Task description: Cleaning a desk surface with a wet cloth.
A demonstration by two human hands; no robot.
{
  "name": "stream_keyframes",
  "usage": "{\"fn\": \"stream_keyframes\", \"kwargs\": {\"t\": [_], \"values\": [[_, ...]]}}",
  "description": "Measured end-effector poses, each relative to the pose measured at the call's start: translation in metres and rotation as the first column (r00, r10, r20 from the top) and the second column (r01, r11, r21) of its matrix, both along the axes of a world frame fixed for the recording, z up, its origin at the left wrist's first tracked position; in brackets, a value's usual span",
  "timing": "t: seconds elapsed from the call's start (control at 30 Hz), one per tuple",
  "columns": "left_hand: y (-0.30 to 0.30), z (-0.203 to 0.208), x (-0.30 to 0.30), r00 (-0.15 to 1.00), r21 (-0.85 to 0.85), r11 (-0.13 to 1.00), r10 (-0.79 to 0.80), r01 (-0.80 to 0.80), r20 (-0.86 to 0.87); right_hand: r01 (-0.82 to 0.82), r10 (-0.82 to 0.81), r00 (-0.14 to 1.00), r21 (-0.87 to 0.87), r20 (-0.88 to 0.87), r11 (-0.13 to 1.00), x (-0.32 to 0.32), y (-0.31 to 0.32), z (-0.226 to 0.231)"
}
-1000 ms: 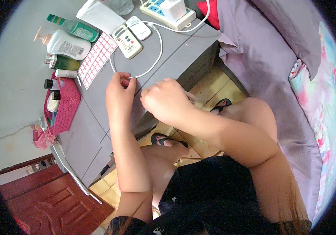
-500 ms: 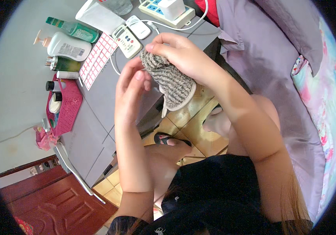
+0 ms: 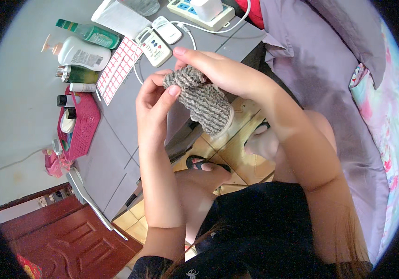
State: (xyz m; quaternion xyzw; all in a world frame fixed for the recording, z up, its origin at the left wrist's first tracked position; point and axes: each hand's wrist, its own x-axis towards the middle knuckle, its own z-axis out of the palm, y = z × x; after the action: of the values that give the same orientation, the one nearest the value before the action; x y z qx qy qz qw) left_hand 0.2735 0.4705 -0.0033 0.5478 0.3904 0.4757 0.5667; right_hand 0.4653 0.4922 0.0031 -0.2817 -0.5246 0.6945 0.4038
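A small grey-and-beige ribbed fabric piece (image 3: 206, 104), shaped like a mitt or pouch with a white bound edge, is between my hands above the desk's near edge. Its upper end is bunched into a fold. My left hand (image 3: 155, 104) pinches that bunched end from the left, thumb on top and fingers curled behind. From the right, my right hand (image 3: 220, 72) wraps the piece. Its thumb reaches out past the fold, off the fabric, and most of its fingers are hidden behind the piece.
On the grey desk (image 3: 113, 153) are a remote control (image 3: 154, 48), a power strip (image 3: 220, 22), a red-grid sheet (image 3: 118, 69), a pump bottle (image 3: 84, 54), a green bottle (image 3: 94, 35) and a pink basket (image 3: 85, 128). A bed with purple fabric (image 3: 320, 74) lies right.
My left thumb and fingers have closed onto the bunched end. My right thumb has lifted off the fabric. The white loop at the lower edge no longer shows.
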Motion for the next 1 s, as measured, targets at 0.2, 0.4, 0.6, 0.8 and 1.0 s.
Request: {"fn": "stream_keyframes", "kwargs": {"t": [0.2,0.4,0.6,0.8,1.0], "values": [[0.002,0.002,-0.006,0.997,0.064,0.995,0.076,-0.078,0.021,-0.128,0.072,0.958,0.189,0.277,0.973,0.012,0.003,0.001],[-0.001,0.017,-0.001,0.993,0.237,0.965,0.116,-0.113,-0.001,-0.150,0.109,0.970,0.182,0.216,0.972,0.016,0.004,0.005],[-0.005,0.051,0.004,0.975,0.398,0.892,0.175,-0.214,0.134,-0.151,0.137,0.987,0.210,0.081,0.966,0.022,0.006,0.008],[-0.013,0.066,-0.002,0.935,0.396,0.849,0.340,-0.350,0.099,-0.115,0.097,0.990,0.192,0.101,0.975,0.028,0.009,0.010],[-0.015,0.069,-0.023,0.911,0.381,0.841,0.413,-0.384,0.005,-0.020,0.014,0.999,0.180,0.032,0.984,0.024,0.011,0.011]]}}
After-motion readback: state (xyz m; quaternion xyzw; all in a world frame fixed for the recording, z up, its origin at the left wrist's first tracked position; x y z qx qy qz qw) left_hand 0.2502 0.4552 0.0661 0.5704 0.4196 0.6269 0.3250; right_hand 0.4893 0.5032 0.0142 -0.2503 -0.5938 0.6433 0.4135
